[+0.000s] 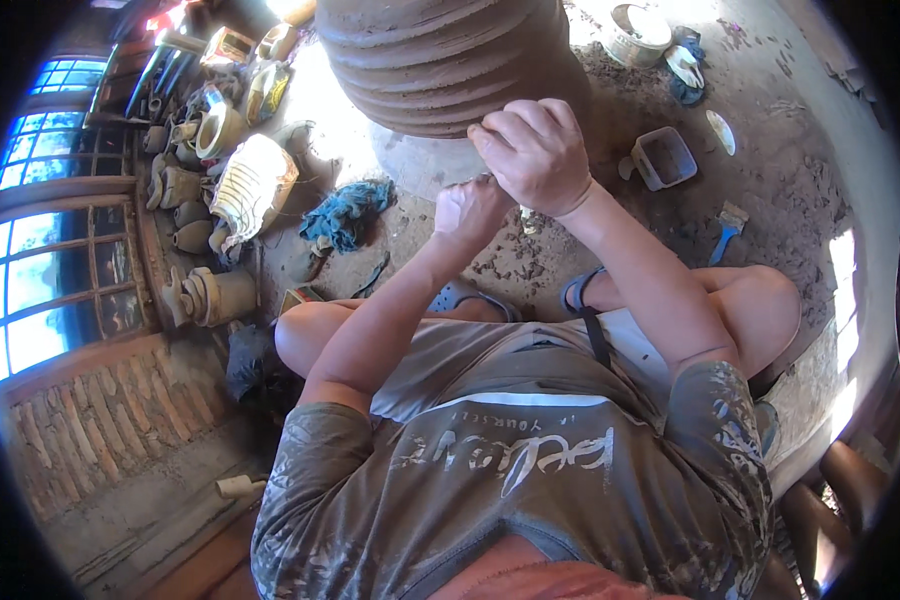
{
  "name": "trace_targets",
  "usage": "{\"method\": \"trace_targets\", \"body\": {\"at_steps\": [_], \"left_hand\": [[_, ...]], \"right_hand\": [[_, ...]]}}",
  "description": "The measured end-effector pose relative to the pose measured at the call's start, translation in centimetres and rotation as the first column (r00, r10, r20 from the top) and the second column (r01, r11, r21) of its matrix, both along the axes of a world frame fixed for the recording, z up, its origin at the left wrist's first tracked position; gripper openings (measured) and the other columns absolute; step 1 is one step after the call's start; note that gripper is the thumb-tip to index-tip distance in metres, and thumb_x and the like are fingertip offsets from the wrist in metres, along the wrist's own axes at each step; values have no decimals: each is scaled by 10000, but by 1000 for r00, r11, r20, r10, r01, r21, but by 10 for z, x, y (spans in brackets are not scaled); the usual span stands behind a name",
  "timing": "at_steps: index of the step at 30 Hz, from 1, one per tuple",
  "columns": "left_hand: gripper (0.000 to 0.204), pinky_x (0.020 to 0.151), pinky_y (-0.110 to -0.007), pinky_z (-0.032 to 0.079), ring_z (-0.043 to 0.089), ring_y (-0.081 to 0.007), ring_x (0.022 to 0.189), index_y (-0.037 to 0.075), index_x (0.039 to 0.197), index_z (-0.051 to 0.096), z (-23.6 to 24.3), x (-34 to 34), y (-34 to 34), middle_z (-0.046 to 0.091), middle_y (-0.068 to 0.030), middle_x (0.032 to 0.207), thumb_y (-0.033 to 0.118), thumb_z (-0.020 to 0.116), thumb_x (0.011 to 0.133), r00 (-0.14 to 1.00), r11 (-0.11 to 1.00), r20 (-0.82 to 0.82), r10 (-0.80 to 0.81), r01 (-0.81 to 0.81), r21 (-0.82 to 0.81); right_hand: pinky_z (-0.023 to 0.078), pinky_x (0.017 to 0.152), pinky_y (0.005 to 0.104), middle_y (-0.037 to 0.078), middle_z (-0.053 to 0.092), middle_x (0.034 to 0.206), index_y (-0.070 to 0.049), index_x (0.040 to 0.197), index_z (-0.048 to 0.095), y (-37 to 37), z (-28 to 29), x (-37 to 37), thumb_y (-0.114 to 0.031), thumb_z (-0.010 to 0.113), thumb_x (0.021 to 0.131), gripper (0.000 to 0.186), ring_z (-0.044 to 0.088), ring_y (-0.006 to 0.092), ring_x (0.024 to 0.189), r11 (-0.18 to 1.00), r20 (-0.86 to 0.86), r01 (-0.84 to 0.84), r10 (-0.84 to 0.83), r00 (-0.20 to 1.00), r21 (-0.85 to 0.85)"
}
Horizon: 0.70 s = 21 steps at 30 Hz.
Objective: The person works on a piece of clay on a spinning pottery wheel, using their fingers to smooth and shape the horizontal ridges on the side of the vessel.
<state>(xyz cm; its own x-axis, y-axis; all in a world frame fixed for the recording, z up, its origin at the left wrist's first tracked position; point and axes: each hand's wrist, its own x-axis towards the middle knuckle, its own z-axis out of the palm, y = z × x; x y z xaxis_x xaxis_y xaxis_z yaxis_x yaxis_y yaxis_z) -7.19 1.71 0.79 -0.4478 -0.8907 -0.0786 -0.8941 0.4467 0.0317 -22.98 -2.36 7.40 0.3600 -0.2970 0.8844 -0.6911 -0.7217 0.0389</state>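
A large brown clay pot (450, 62) with coiled ridges stands at the top of the view on a pale round base (415, 160). Just below its lower right side, my right hand (536, 156) is closed, fingers curled in, close to the clay; whether it touches cannot be told. Lower and to its left, my left hand (472, 210) is curled shut too, almost against the right. A small dark bit shows between the two hands, too little to name. The fingers hide whatever either hand grips.
On the right lie a clear plastic tub (664, 158), a blue-handled brush (729, 232) and a white bucket (637, 36). A teal cloth (346, 215) lies left of my hands. Several small pots and a striped sack (254, 188) line the window side. Clay crumbs litter the floor.
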Motion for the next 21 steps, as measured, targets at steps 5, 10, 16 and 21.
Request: {"method": "trace_targets", "body": {"at_steps": [5, 10, 16, 21], "left_hand": [[202, 645, -390, 608, 772, -227, 770, 130, 910, 753, 8, 26, -4, 756, -70, 872, 331, 742, 905, 1000, 1000, 4, 13, -13, 22], [380, 685, -428, 589, 748, -295, 776, 107, 979, 730, 2, 65, -12, 743, -94, 877, 477, 755, 896, 1000, 1000, -17, -1, 1, 2], [400, 780, -458, 589, 746, -332, 894, 100, 1143, 715, 12, 104, -23, 755, -103, 1000, 408, 768, 894, 1000, 996, 26, 2, -5, 89], [386, 796, -453, 579, 741, -340, 897, 92, 1126, 720, 20, 126, -36, 759, -117, 1000, 393, 775, 890, 995, 995, 99, -25, 16, 96]], "right_hand": [[451, 774, 343, -34, 585, 838, -149, 808, 674, -9, -5, 9, -229, 650, 798, 84, 591, 155, 856, 999, -30, -46, 46, 999, -27], [465, 796, 363, -45, 672, 912, -129, 859, 749, -6, -2, 2, -142, 764, 822, 42, 625, 146, 860, 991, -53, -118, 121, 991, 57], [461, 784, 362, -40, 691, 897, -123, 860, 753, -10, -4, -17, -128, 781, 811, 57, 633, 156, 833, 988, -61, -139, 143, 988, 70], [478, 789, 363, -13, 697, 907, -111, 867, 756, -21, -4, -49, -128, 798, 799, 82, 654, 184, 844, 987, -63, -153, 156, 986, 56]]}}
